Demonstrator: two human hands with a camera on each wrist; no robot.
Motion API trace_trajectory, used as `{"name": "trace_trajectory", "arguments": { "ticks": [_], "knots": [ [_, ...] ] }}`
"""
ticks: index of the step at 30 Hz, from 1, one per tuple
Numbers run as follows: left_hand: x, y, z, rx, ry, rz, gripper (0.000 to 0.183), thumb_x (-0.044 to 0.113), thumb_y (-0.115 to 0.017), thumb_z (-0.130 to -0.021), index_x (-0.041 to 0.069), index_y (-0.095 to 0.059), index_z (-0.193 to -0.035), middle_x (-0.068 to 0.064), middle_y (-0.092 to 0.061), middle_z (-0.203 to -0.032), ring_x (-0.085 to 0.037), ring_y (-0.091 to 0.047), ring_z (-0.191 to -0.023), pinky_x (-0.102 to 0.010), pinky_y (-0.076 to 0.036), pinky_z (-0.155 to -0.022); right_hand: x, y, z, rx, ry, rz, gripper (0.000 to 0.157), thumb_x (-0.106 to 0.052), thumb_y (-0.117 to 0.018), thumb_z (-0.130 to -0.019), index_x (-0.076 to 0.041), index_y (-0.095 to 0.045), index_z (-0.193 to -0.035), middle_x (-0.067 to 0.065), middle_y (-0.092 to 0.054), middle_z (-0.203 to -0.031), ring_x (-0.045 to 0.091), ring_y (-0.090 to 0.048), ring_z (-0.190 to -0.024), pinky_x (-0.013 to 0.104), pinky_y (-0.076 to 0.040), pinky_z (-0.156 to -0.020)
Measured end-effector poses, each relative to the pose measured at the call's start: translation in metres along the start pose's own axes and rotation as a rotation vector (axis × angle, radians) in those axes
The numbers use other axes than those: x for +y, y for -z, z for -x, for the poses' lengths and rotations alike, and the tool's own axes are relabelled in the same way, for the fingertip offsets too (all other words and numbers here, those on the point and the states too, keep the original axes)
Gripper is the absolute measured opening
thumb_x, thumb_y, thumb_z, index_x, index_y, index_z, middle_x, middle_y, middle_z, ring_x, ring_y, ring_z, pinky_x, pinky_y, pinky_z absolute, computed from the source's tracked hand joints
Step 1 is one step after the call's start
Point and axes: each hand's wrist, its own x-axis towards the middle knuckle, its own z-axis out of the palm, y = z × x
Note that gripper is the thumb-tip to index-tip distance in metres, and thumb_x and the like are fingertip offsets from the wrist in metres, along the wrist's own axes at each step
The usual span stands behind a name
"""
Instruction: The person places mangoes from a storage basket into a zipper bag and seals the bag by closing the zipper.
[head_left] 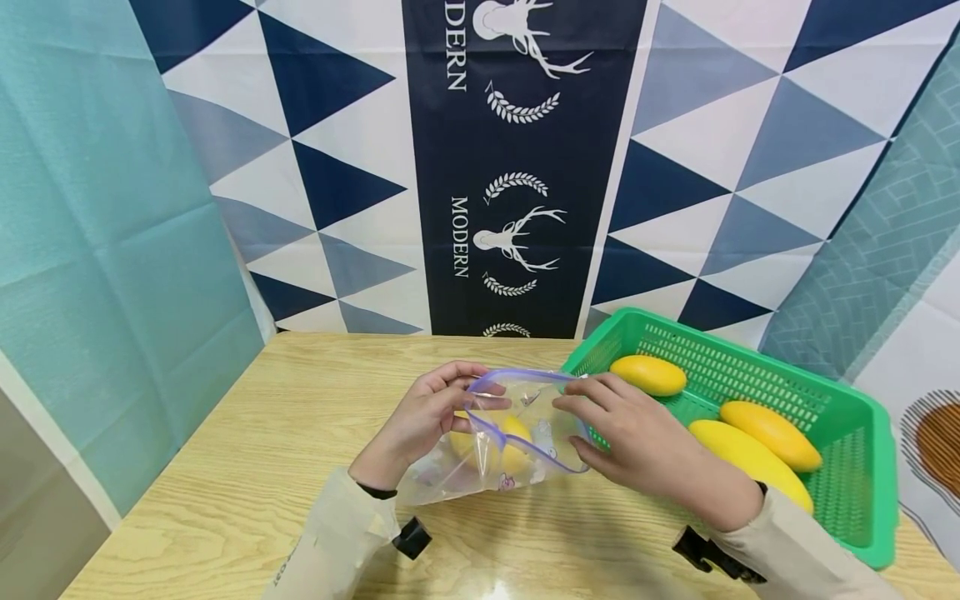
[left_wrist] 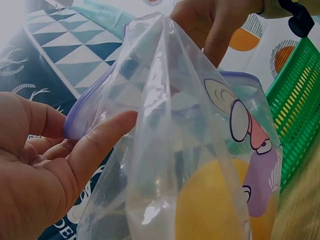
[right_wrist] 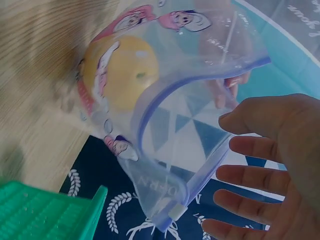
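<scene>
A clear zip bag (head_left: 480, 487) with a purple-edged mouth and cartoon prints is held above the wooden table, its mouth spread apart. Inside it shows yellow fruit (right_wrist: 120, 70), rounded and with a small dimple; the head view does not make clear how many pieces. My left hand (head_left: 431, 408) pinches the purple rim on the bag's left side between thumb and fingers. At the opposite end of the mouth is my right hand (head_left: 630, 425), its fingers spread and loosely bent. In the right wrist view its fingertips (right_wrist: 240, 175) lie beside the rim, gripping nothing.
A green perforated basket (head_left: 873, 467) stands on the table's right side, with yellow mangoes (head_left: 772, 433) in it. A patterned cloth (head_left: 525, 167) hangs behind the wooden table (head_left: 300, 417). Teal cloth (head_left: 112, 208) hangs at the left.
</scene>
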Motion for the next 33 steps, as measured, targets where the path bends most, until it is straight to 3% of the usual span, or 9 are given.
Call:
{"name": "trace_trajectory", "arguments": {
  "ticks": [8,17,33],
  "knots": [
    [-0.001,-0.001,0.000,-0.007,-0.008,0.016,0.027,-0.002,-0.042,-0.099,0.006,-0.060,-0.118,-0.005,-0.072,-0.106,-0.019,-0.071,-0.100,-0.026,-0.060,-0.068,0.009,0.002,0.004,0.003,0.059,0.122,0.049,-0.014,-0.087,-0.068,-0.007,-0.067,-0.113,0.011,-0.066,-0.108,0.030,-0.060,-0.095,0.042,-0.056,-0.076],
    [-0.001,-0.002,0.000,-0.008,-0.006,0.014,0.030,-0.005,-0.043,-0.096,0.009,-0.061,-0.116,-0.003,-0.071,-0.105,-0.017,-0.071,-0.099,-0.023,-0.059,-0.065,0.023,0.003,0.008,-0.021,0.050,0.219,0.049,-0.016,-0.088,-0.068,-0.008,-0.067,-0.111,0.013,-0.065,-0.107,0.033,-0.060,-0.096,0.044,-0.056,-0.071],
    [-0.003,-0.001,-0.001,-0.006,0.006,0.013,0.031,-0.005,-0.043,-0.097,0.005,-0.061,-0.120,-0.004,-0.071,-0.106,-0.018,-0.071,-0.100,-0.025,-0.059,-0.067,0.061,-0.003,0.023,-0.053,0.011,0.253,0.044,-0.014,-0.086,-0.070,-0.005,-0.065,-0.108,0.014,-0.063,-0.104,0.035,-0.058,-0.092,0.047,-0.054,-0.072]
  ]
}}
